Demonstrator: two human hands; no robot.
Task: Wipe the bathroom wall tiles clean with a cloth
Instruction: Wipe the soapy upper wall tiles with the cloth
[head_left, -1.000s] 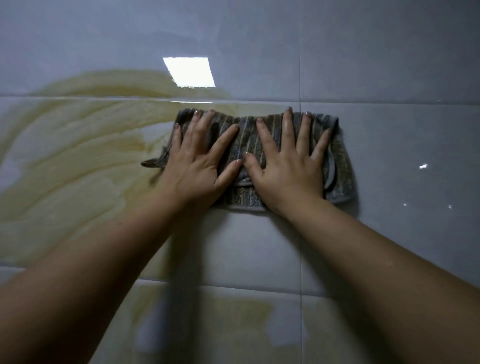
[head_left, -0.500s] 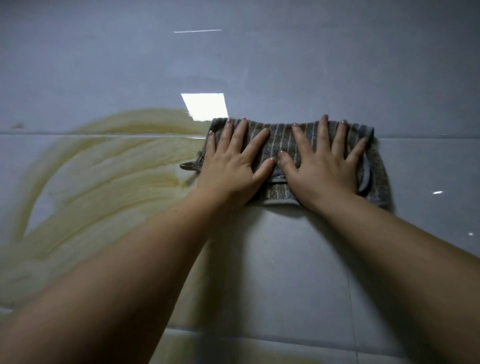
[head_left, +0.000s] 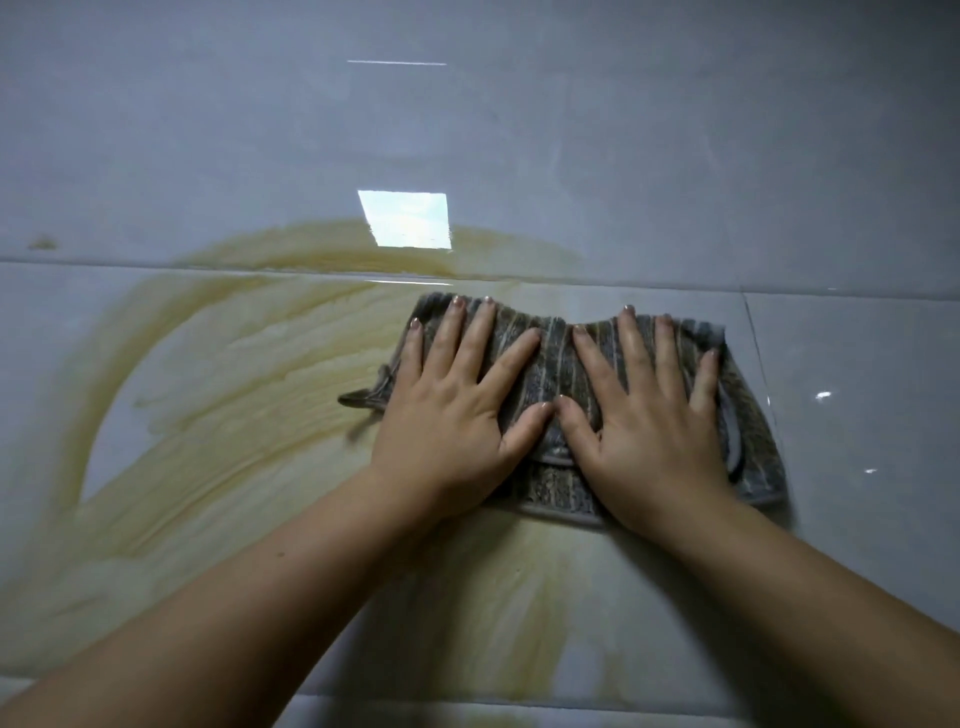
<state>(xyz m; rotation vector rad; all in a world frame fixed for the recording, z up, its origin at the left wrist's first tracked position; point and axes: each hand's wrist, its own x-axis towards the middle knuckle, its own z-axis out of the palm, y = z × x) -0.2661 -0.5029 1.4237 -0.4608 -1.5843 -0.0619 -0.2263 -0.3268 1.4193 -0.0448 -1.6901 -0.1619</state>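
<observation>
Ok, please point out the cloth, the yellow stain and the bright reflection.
cloth (head_left: 556, 364): head view, striped middle part.
yellow stain (head_left: 234, 415): head view, streaks left of the cloth.
bright reflection (head_left: 405, 218): head view, its centre.

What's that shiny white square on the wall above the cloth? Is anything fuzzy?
Head view: the white square is glare, a light reflected in the glossy tiles, with a thin bright streak higher up and small sparkles at right; same view, the forearms near the bottom edge look soft, while the left hand, right hand and striped cloth are sharper.
</observation>
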